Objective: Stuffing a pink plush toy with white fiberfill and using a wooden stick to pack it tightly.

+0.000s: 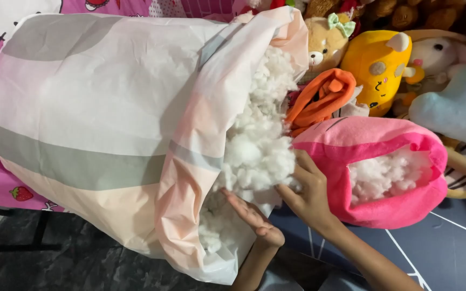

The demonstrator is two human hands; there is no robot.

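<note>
Large sack: a big fabric sack [98, 118] in pale pink, peach and grey bands is seen lying across the left and centre of the frame, its mouth turned toward the right.
Stuffing: loose white fibre filling [257, 134] is spilled from the sack's mouth, at the centre of the frame.
Left hand: the left hand [252, 215] is held open, palm up, at the lower centre, under the bottom edge of the filling; nothing is gripped by it, though whether fibre rests on the palm cannot be told for sure.
Right hand: the right hand [306, 191] is seen just right of centre, fingers half curled into the white filling, its back touching the pink shell; a tuft seems to be pinched.
Pink shell: a bright pink plush toy cover [373, 145] is lying at the right of centre, its opening facing the camera and partly filled with white fibre.
Surroundings: an orange fabric piece [322, 97] is lying above the shell; a yellow plush toy [376, 67] and a pale blue plush toy [459, 105] are piled at the upper right.
</note>
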